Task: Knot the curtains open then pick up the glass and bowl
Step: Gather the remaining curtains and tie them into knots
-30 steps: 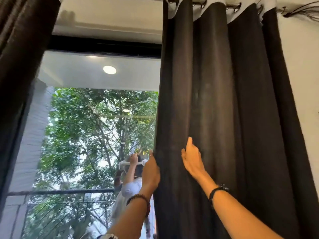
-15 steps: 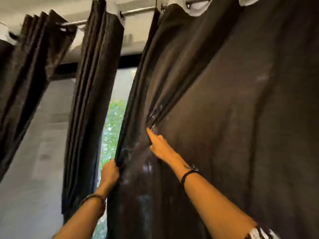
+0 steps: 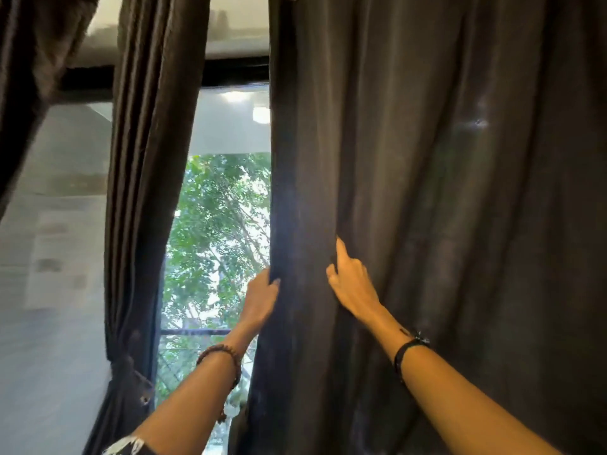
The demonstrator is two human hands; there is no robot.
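A wide dark curtain (image 3: 443,208) hangs loose over the right half of the view. My left hand (image 3: 261,298) grips its left edge, fingers curled round the cloth. My right hand (image 3: 349,282) holds a fold of the same curtain a little to the right, fingertips tucked into the crease. A second dark curtain (image 3: 147,192) hangs left of the window gap and is gathered and tied low down at a knot (image 3: 131,372). No glass or bowl is in view.
Between the two curtains a window (image 3: 216,231) shows green trees and a railing bar. A third dark curtain panel (image 3: 29,77) hangs at the far left. A pale wall (image 3: 49,290) lies left of the tied curtain.
The view has swung and the window gap now shows wider. The curtain's slanted pull has relaxed into straight folds. Both hands keep hold of the right curtain, now higher and further right in the view.
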